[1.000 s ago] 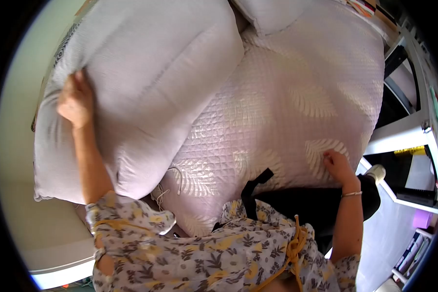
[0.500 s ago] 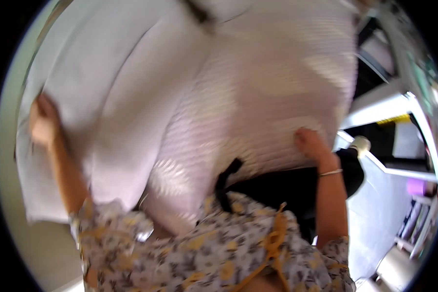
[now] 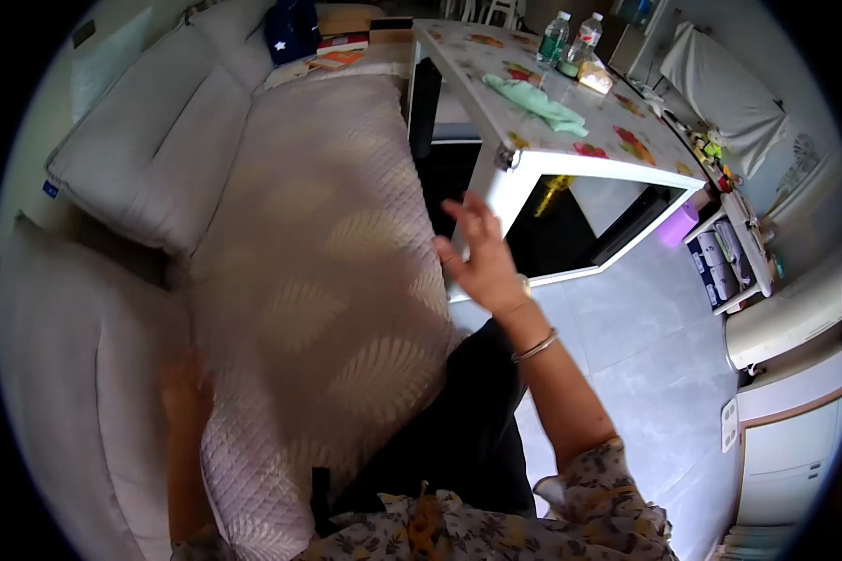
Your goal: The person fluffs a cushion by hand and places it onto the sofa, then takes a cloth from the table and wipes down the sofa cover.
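Note:
My left hand (image 3: 187,388) is blurred, low beside the near grey cushion (image 3: 56,374), over the edge of the quilted pink cover (image 3: 299,309); its fingers are smeared by motion. Raised in front of the table's near corner, my right hand (image 3: 482,262) has its fingers spread and holds nothing. A bracelet (image 3: 536,346) circles my right wrist. Farther up the sofa another grey cushion (image 3: 159,131) leans against the back. The cover has pale leaf patterns.
A white-framed table (image 3: 608,164) stands right of the sofa, with a green cloth (image 3: 538,103), bottles (image 3: 554,39) and tissues (image 3: 595,77) on it. A dark blue bag (image 3: 292,33) lies at the sofa's far end. A small shelf (image 3: 732,252) stands at the right.
The view has swung right and up, bringing the tabletop and room into sight. My left hand has left the cushion it was gripping; my right hand has lifted off the cover and opened.

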### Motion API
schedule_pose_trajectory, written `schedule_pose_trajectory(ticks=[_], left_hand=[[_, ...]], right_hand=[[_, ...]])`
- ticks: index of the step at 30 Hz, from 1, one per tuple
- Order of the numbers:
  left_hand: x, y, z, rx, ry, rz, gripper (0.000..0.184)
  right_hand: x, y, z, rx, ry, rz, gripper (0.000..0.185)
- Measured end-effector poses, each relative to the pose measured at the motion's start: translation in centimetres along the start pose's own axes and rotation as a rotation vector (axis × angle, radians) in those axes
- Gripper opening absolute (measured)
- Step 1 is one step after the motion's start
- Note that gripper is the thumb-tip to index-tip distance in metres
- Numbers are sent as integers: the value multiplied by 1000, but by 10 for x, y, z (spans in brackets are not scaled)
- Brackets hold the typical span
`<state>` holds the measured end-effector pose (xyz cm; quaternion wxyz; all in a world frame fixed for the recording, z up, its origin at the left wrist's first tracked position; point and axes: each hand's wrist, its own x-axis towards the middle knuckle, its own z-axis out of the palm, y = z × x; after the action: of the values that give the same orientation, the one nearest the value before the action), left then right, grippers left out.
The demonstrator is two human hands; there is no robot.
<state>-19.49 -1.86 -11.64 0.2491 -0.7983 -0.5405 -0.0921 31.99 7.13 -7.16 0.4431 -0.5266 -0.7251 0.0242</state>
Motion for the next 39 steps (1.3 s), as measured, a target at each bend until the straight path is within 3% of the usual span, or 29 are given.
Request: schedule_pose_trajectory(ticks=[4, 5, 7, 9, 11, 14, 15, 16, 17, 20, 22, 24, 26, 27, 28, 31, 32, 33, 35, 37, 38, 39], left_hand=[[1, 10, 99, -268, -73, -40, 40], [-10, 10, 135, -708, -129, -328, 41], [-7, 19, 169, -1148, -188, -625, 43], [-17, 49, 170, -156, -96, -409, 45], [-13, 50, 163, -224, -112, -477, 46], [-6, 48, 139, -294, -163, -543, 44], [-7, 49, 137, -290, -149, -545, 43], [-5, 49, 135, -292, -125, -537, 42], [-6, 48, 136, -291, -152, -553, 42], [-6, 48, 140, -280, -59, -521, 41], [-6, 48, 139, -295, -64, -540, 41], [-7, 47, 138, -310, -63, -549, 41], [-7, 48, 138, -294, -28, -533, 41], [-8, 48, 139, -301, -28, -538, 41], [-9, 48, 140, -306, -21, -537, 41], [-11, 44, 145, -303, -14, -544, 42], [-15, 47, 147, -301, -30, -549, 42], [-18, 50, 146, -317, -45, -545, 42], [-12, 46, 147, -312, -8, -558, 42], [-12, 45, 148, -312, -3, -569, 42], [-13, 45, 148, -307, -11, -574, 42], [-13, 46, 148, -307, -7, -582, 42]], right_hand=[[69, 54, -52, -211, 216, 55, 44], [87, 72, -61, -184, 256, 62, 42], [120, 117, -77, -351, 261, 95, 45], [158, 189, -78, -443, 408, -3, 48], [196, 250, -98, -553, 236, 128, 49], [221, 276, -93, 8, 2, 461, 49], [223, 306, -100, -309, -160, 238, 52], [235, 296, -98, -529, -285, 338, 57], [229, 276, -93, -681, -224, 412, 57], [226, 261, -94, -741, -233, 333, 53], [214, 204, -76, -647, -132, 228, 40], [191, 186, -50, -1095, -224, -337, 22], [126, 107, 23, -217, -219, -89, 8], [82, 84, 67, -411, -287, -518, 11], [41, 29, 105, -195, -435, -228, 18], [-56, -70, 169, 179, -855, -205, 48], [-76, -94, 181, 175, -840, -403, 47], [-107, -110, 199, 231, -1046, -314, 42], [-131, -131, 225, 273, -1239, -228, 37], [-131, -141, 237, 159, -1157, -706, 31], [-126, -134, 239, 153, -1163, -715, 31], [-116, -119, 243, 210, -947, -660, 31]])
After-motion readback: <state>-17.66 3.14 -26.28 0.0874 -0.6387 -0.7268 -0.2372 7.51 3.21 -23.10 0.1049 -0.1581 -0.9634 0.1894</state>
